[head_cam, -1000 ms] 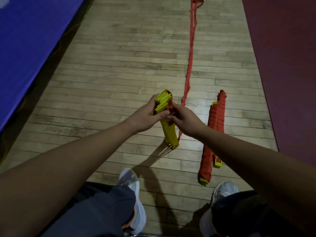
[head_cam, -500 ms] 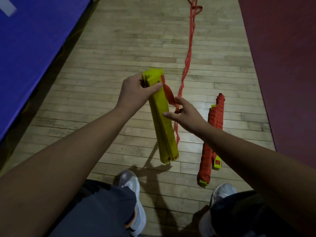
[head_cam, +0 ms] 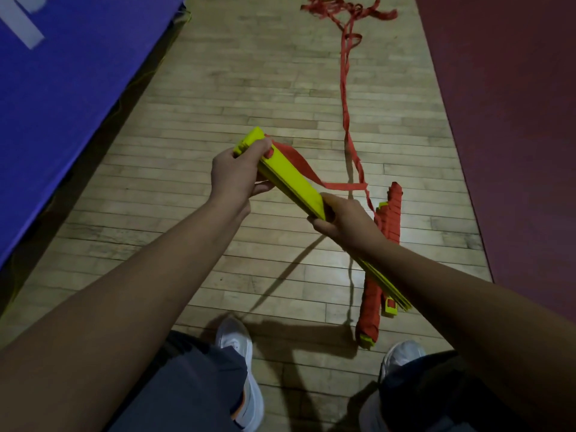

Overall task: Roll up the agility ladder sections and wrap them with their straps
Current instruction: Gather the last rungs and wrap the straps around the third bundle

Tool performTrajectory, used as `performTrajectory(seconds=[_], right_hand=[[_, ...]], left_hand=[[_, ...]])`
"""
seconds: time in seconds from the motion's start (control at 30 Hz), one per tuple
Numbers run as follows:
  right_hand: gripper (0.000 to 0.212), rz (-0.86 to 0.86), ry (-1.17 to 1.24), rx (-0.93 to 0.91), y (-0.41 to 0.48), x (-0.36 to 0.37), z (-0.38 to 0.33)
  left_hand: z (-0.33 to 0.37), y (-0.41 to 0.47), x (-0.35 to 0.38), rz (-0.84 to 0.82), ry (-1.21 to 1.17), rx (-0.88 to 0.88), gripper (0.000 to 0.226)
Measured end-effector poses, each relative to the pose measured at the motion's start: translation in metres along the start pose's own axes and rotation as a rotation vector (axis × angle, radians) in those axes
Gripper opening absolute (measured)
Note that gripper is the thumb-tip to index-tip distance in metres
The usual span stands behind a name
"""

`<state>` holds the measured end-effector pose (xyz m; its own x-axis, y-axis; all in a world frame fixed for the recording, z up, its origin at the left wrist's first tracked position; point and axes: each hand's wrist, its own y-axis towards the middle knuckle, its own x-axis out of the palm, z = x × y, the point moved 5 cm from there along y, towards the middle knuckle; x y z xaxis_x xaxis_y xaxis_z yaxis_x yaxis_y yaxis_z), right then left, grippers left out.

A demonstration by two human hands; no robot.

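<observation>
A stack of yellow ladder rungs [head_cam: 290, 179] slants from upper left to lower right above the wooden floor. My left hand [head_cam: 233, 176] grips its upper end. My right hand [head_cam: 343, 219] grips it near the middle, and its lower end shows again past my right forearm. A red strap [head_cam: 344, 88] runs off the stack's upper end, crosses to the right and trails away along the floor to a loose tangle at the far end. A finished bundle [head_cam: 381, 260], wrapped in red strap with yellow ends showing, lies on the floor to the right.
A blue mat [head_cam: 62, 88] borders the wooden floor [head_cam: 233, 88] on the left and a dark red mat [head_cam: 514, 120] on the right. My two feet in white shoes [head_cam: 237, 344] stand at the bottom of the view.
The stack has tilted from near upright to a slant. My right hand left the strap and took hold of the stack's middle. The view moved back, showing the strap's tangled far end.
</observation>
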<state>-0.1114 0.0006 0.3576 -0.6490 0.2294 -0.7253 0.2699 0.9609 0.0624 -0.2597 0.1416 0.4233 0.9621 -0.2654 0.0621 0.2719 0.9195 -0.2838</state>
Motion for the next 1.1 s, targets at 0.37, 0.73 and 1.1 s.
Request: performTrajectory(seconds=[0.37, 0.73, 1.1], right_hand=[[0.041, -0.171, 0.146, 0.092, 0.005, -0.011, 0.01], [0.017, -0.481, 0.519, 0.15, 0.0, -0.008, -0.011], [0.035, -0.108, 0.126, 0.053, 0.004, -0.03, -0.025]], left_hand=[[-0.011, 0.007, 0.01, -0.403, -0.017, 0.052, 0.054], [-0.014, -0.008, 0.02, -0.256, -0.103, 0.055, 0.033], [-0.013, 0.005, 0.009, -0.225, -0.117, -0.123, 0.067]])
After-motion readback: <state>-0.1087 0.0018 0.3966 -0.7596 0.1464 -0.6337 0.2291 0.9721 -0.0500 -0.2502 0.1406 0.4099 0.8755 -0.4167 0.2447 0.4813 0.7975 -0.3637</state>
